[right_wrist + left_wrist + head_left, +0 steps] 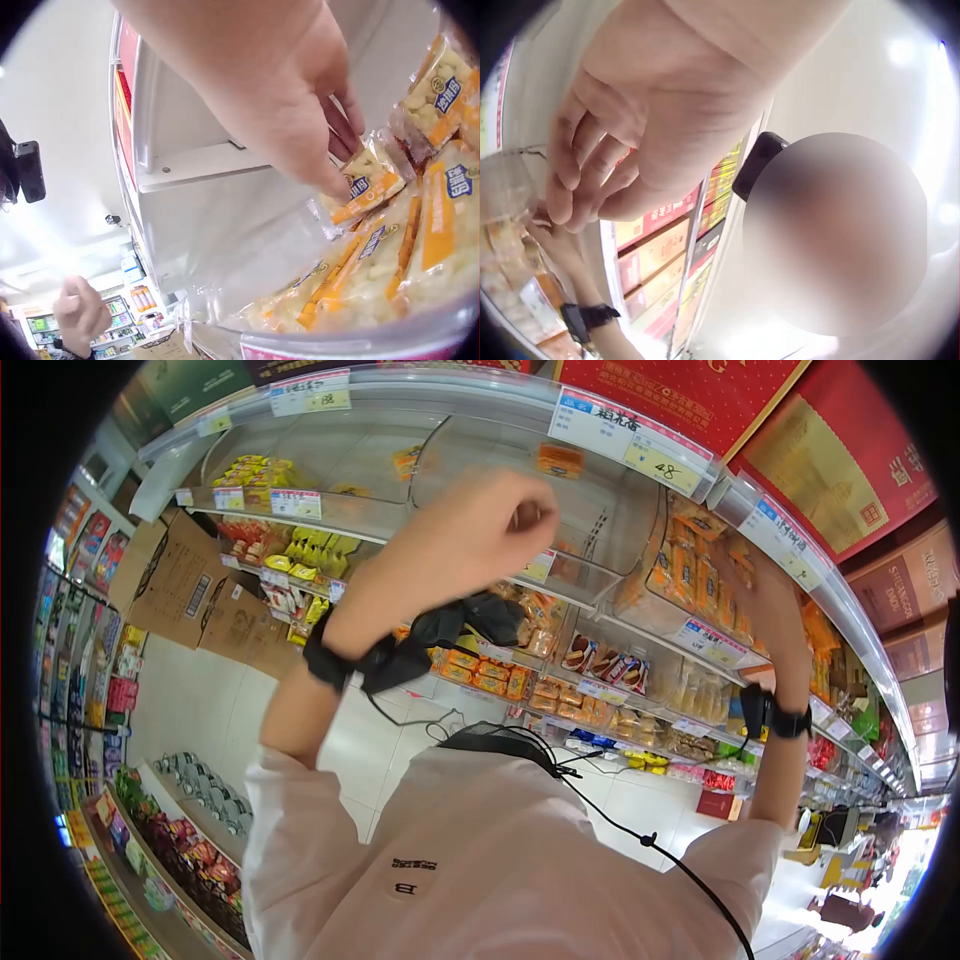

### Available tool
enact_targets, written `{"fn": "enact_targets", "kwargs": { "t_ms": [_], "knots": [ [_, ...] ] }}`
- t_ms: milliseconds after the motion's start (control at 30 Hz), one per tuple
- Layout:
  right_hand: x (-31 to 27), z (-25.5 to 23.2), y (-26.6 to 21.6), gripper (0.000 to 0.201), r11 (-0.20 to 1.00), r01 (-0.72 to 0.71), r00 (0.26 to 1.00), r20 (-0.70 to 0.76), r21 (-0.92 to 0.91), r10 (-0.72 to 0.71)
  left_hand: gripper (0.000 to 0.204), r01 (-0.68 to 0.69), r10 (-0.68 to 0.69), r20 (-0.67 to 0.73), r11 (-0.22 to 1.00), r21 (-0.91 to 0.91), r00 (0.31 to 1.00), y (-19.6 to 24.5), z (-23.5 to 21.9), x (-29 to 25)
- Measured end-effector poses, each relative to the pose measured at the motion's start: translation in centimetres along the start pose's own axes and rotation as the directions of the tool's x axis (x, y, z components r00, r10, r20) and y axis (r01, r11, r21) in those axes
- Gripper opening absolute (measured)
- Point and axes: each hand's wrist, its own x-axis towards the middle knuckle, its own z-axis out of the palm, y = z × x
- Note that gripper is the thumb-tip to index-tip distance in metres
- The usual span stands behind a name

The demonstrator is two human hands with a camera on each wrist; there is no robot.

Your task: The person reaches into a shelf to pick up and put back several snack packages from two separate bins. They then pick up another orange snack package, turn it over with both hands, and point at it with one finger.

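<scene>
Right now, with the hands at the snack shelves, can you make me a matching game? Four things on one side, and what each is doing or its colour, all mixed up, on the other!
Things:
1. Right hand
2. Left hand
3. Shirt
4. Cardboard boxes

Matches:
A. Pale
B. Raised and holding nothing
C. Brown
D. Pinching a snack packet

Right pairs:
1-D
2-B
3-A
4-C
</scene>
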Motion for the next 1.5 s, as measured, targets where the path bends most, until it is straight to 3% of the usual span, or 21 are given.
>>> {"fn": "enact_targets", "kwargs": {
  "t_ms": [33,167,300,533,667,767,967,1067,1100,1200,1300,1367,1467,1500],
  "knots": [
    [-1.2,-0.4,-0.5,0.036,0.993,0.09,0.99,-0.113,0.076,-0.081,0.02,0.031,-0.03,-0.017,0.997,0.078,0.999,-0.8,0.2,1.8],
    [-6.3,-2.7,-4.0,0.042,0.956,0.039,0.989,-0.146,0.29,0.004,0.028,0.001,-0.028,0.07,0.932,0.362,0.997,-4.8,2.4,9.6],
    [-13.0,-3.8,-5.6,0.042,0.891,-0.031,0.984,-0.141,0.452,0.105,0.031,0.033,-0.177,0.2,0.823,0.567,0.963,-8.7,5.8,15.5],
    [-22.2,-4.7,-6.9,0.042,0.78,-0.251,0.912,-0.131,0.574,0.389,0.035,0.058,-0.345,0.3,0.736,0.675,0.89,-12.7,6.6,18.9],
    [-23.9,-4.5,-6.5,0.04,0.723,-0.308,0.87,-0.125,0.618,0.478,0.038,0.084,-0.4,0.305,0.712,0.697,0.864,-13.3,6.2,19.4],
    [-23.8,-4.4,-6.1,0.039,0.742,-0.304,0.875,-0.134,0.597,0.466,0.04,0.116,-0.417,0.294,0.721,0.683,0.86,-12.6,5.9,19.1],
    [-21.2,-3.7,-5.9,0.038,0.753,-0.253,0.914,-0.105,0.608,0.392,0.043,0.254,-0.413,0.263,0.84,0.479,0.872,-7.2,2.7,14.1],
    [-18.7,-3.5,-6.1,0.036,0.782,-0.18,0.95,-0.102,0.597,0.296,0.045,0.386,-0.422,0.268,0.905,0.178,0.866,-3.6,0.7,9.3],
    [-17.8,-3.3,-6.4,0.036,0.777,-0.155,0.959,-0.095,0.61,0.266,0.049,0.434,-0.404,0.319,0.9,-0.029,0.858,-2.0,-0.2,7.4],
    [-14.2,-3.6,-7.5,0.037,0.742,-0.073,0.984,-0.073,0.667,0.162,0.04,0.286,-0.199,0.27,0.897,-0.336,0.942,-1.4,-0.7,4.0],
    [-10.0,-3.5,-9.0,0.044,0.723,0.061,0.992,-0.122,0.688,0.033,0.039,0.332,-0.234,0.24,0.755,-0.565,0.942,0.1,-0.6,1.5],
    [-7.7,-3.2,-10.3,0.05,0.71,0.149,0.98,-0.196,0.688,-0.015,0.041,0.349,-0.265,0.229,0.76,-0.549,0.937,2.8,-0.1,-0.3],
    [-6.1,-2.5,-11.9,0.062,0.7,0.145,0.989,-0.126,0.699,-0.079,0.042,0.213,-0.186,0.102,0.855,-0.472,0.977,5.0,2.5,-2.9],
    [-5.9,-2.1,-12.2,0.067,0.685,0.137,0.99,-0.084,0.715,-0.11,0.041,0.239,-0.194,0.141,0.821,-0.518,0.971,6.0,2.8,-3.5]
  ]
}}
